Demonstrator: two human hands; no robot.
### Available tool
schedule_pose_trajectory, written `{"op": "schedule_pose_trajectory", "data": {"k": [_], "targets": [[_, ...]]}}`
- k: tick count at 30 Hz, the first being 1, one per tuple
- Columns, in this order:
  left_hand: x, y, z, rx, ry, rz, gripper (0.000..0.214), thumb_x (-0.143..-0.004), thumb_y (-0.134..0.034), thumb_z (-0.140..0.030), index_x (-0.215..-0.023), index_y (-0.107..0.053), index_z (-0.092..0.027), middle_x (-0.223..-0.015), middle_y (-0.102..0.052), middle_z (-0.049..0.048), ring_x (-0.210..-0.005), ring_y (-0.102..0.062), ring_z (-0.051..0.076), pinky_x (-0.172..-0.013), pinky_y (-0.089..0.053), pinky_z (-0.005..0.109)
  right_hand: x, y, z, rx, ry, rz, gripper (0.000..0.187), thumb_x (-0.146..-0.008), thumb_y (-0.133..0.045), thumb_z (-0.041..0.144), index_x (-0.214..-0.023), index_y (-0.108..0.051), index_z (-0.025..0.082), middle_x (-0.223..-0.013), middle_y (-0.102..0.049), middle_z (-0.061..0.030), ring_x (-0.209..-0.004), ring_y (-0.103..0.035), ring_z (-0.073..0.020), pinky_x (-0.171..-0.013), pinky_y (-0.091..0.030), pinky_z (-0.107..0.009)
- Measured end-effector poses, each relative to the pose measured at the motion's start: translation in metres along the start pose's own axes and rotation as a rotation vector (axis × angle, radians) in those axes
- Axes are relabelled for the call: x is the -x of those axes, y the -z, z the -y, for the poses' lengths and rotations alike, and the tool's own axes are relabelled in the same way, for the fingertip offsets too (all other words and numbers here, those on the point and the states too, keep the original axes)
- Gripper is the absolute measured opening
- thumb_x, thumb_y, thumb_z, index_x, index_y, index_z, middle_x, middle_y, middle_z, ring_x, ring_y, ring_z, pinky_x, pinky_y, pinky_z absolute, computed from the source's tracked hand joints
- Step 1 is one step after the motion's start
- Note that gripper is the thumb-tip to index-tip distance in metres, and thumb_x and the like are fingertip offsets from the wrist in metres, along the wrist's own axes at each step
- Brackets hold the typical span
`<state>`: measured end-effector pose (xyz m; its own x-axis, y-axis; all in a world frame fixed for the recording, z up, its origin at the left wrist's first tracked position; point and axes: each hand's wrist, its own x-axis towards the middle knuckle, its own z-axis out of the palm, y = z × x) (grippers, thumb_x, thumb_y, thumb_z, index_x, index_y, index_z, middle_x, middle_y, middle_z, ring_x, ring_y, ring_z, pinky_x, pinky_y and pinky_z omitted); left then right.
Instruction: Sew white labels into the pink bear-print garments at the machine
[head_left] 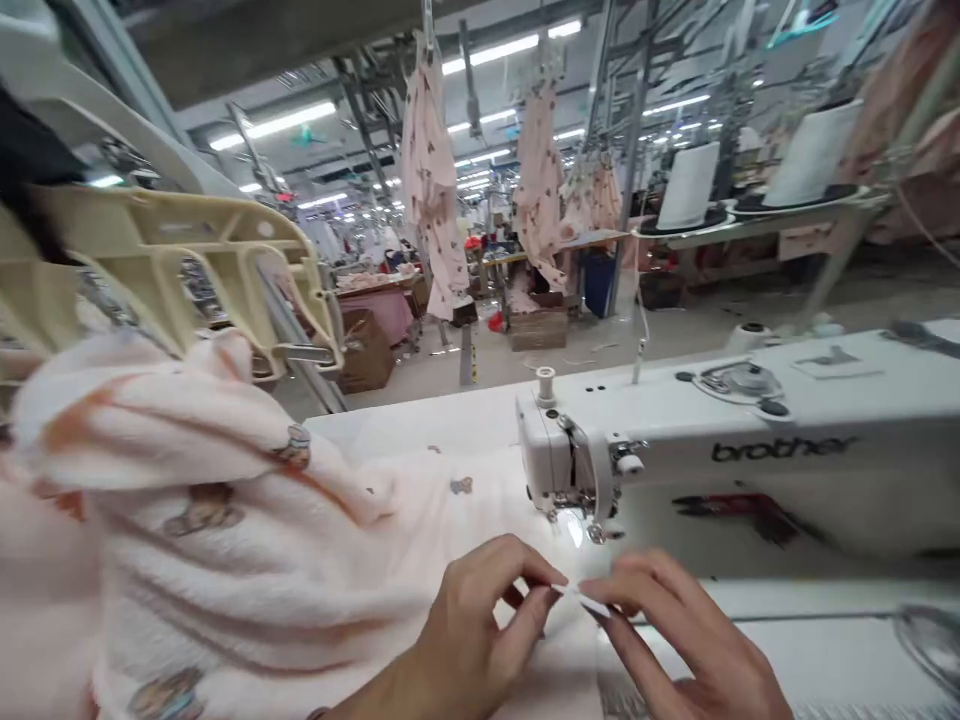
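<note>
In front of the needle area, my left hand point(487, 625) pinches one end of a small white strip point(592, 604) between thumb and fingertips. The other end sits between the fingers of my right hand point(682, 640), which is slightly blurred. Whether the strip is a label or a bit of tape, I cannot tell. Pale pink plush fabric point(247, 560) with small printed bears lies bunched to the left and spreads under my left hand. Just beyond my hands stands the white sewing machine head point(566, 450), its needle lamp lit.
Dark red-handled snips point(739, 505) lie on the machine bed under the arm. A cream plastic rack point(180, 250) rises at the left behind the fabric. White thread cones point(690, 185) stand on a holder at the back right. Pink garment pieces point(431, 180) hang beyond.
</note>
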<state>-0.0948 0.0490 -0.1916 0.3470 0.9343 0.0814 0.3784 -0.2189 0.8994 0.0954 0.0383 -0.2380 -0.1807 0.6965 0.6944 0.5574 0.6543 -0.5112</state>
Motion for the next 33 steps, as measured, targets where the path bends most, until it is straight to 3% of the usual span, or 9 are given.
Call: {"op": "schedule_pose_trajectory", "data": {"k": [2, 5, 8, 11, 14, 17, 29, 31, 33], "targets": [[0.0, 0.003, 0.005, 0.231, 0.221, 0.147, 0.028, -0.076, -0.067, -0.03, -0.096, -0.061, -0.013, -0.085, -0.06, 0.0065, -0.07, -0.055, 0.011, -0.056, -0.047, 0.018, -0.003, 0.003, 0.0, 0.026, 0.128, -0.013, 0.02, -0.091, -0.045, 0.015, -0.105, -0.058, 0.02, -0.082, -0.053, -0.0058, -0.075, -0.055, -0.0155, -0.064, -0.046, -0.027], [-0.006, 0.009, 0.01, 0.639, 0.567, 0.361, 0.044, -0.063, -0.077, -0.043, -0.086, -0.058, -0.01, -0.069, -0.058, 0.0033, -0.056, -0.052, 0.007, -0.05, -0.042, 0.015, 0.003, 0.002, -0.001, 0.081, 0.265, -0.042, 0.029, -0.095, -0.034, 0.016, -0.109, -0.059, 0.017, -0.083, -0.055, -0.0085, -0.077, -0.054, -0.0192, -0.073, -0.042, -0.037], [-0.009, 0.006, 0.014, 0.713, 0.588, 0.283, 0.044, -0.064, -0.077, -0.045, -0.076, -0.054, -0.01, -0.057, -0.056, 0.0013, -0.048, -0.051, 0.006, -0.049, -0.04, 0.015, 0.008, -0.002, 0.001, 0.039, 0.211, -0.017, 0.03, -0.093, -0.037, 0.011, -0.111, -0.059, 0.02, -0.088, -0.056, -0.0076, -0.083, -0.054, -0.0179, -0.076, -0.042, -0.034], [-0.007, -0.003, 0.015, 0.576, 0.462, 0.132, 0.04, -0.069, -0.073, -0.043, -0.077, -0.052, -0.011, -0.057, -0.057, 0.0015, -0.052, -0.054, 0.008, -0.053, -0.043, 0.017, 0.007, -0.006, 0.008, -0.238, -0.247, 0.034, 0.025, -0.092, -0.047, 0.02, -0.115, -0.054, 0.025, -0.096, -0.056, -0.0052, -0.086, -0.056, -0.015, -0.073, -0.046, -0.026], [-0.004, -0.009, 0.012, 0.514, 0.408, 0.061, 0.036, -0.073, -0.07, -0.041, -0.076, -0.051, -0.011, -0.062, -0.057, 0.0013, -0.056, -0.056, 0.008, -0.057, -0.046, 0.019, 0.003, -0.009, 0.019, -0.687, -0.777, 0.128, 0.025, -0.09, -0.051, 0.043, -0.105, -0.053, 0.022, -0.085, -0.057, -0.0019, -0.071, -0.056, -0.0129, -0.063, -0.046, -0.023], [-0.004, -0.01, 0.01, 0.496, 0.397, 0.059, 0.034, -0.075, -0.069, -0.04, -0.077, -0.051, -0.011, -0.063, -0.056, 0.0007, -0.059, -0.056, 0.009, -0.059, -0.047, 0.019, -0.001, -0.01, 0.025, -0.89, -0.938, 0.192, 0.035, -0.084, -0.057, 0.053, -0.079, -0.053, 0.018, -0.062, -0.054, 0.0016, -0.058, -0.05, -0.0105, -0.057, -0.041, -0.021], [-0.006, -0.008, 0.012, 0.424, 0.407, 0.134, 0.031, -0.076, -0.065, -0.04, -0.078, -0.052, -0.011, -0.061, -0.055, 0.0008, -0.054, -0.051, 0.008, -0.055, -0.043, 0.019, 0.005, -0.009, 0.02, -0.753, -0.896, 0.278, 0.037, -0.088, -0.05, 0.054, -0.076, -0.051, 0.019, -0.059, -0.053, 0.0018, -0.057, -0.051, -0.0125, -0.055, -0.042, -0.023], [-0.009, 0.001, 0.01, 0.301, 0.383, 0.09, 0.029, -0.078, -0.062, -0.04, -0.078, -0.053, -0.012, -0.061, -0.055, 0.0004, -0.053, -0.051, 0.009, -0.053, -0.042, 0.02, 0.018, -0.014, 0.014, -0.57, -0.746, 0.256, 0.029, -0.092, -0.045, 0.046, -0.085, -0.054, 0.019, -0.07, -0.057, -0.0005, -0.065, -0.056, -0.0137, -0.059, -0.046, -0.023], [-0.014, 0.012, 0.008, 0.056, 0.316, 0.022, 0.025, -0.081, -0.058, -0.038, -0.078, -0.056, -0.013, -0.062, -0.056, 0.0006, -0.055, -0.052, 0.01, -0.054, -0.041, 0.02, 0.037, -0.022, 0.005, -0.263, -0.436, 0.237, 0.019, -0.094, -0.045, 0.034, -0.101, -0.056, 0.021, -0.091, -0.061, -0.0043, -0.083, -0.059, -0.0162, -0.07, -0.049, -0.025]]}}
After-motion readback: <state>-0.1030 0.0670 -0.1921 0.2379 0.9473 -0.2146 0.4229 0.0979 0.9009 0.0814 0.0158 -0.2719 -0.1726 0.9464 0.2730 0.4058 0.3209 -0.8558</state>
